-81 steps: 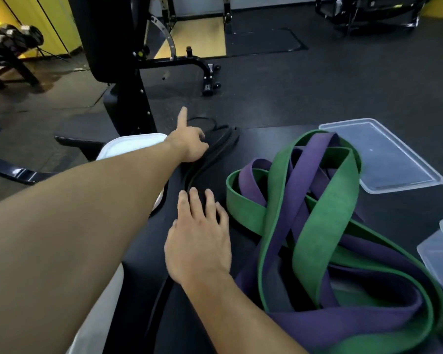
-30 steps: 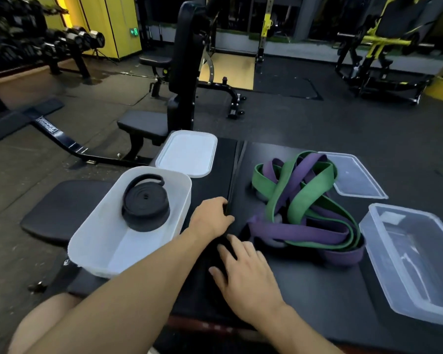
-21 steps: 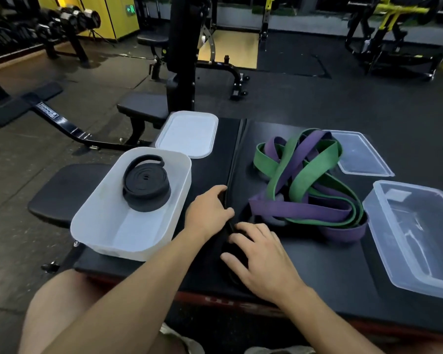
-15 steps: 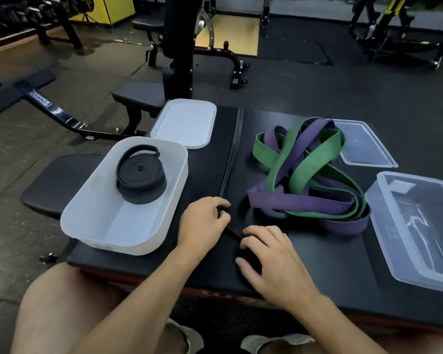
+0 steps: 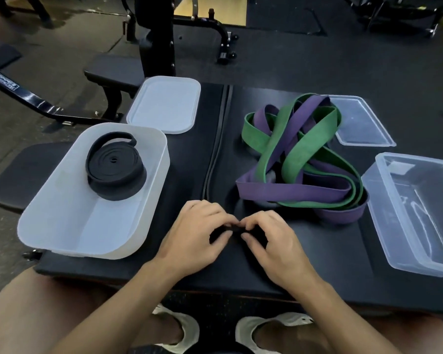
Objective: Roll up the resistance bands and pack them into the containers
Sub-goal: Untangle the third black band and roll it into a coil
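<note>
Left hand (image 5: pixel 193 238) & right hand (image 5: pixel 273 241) both pinch near end of thin black band (image 5: pixel 214 154) on bench pad (image 5: pixel 317 264), fingers curled, fingertips nearly touching.

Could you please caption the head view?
Left hand and right hand pinch a black band; rolled band sits in container.

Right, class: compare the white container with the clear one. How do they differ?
The white container is milky; the clear container is see-through. The white container holds a rolled black band; the clear container is empty. Both stand open on the black bench pad.
</note>
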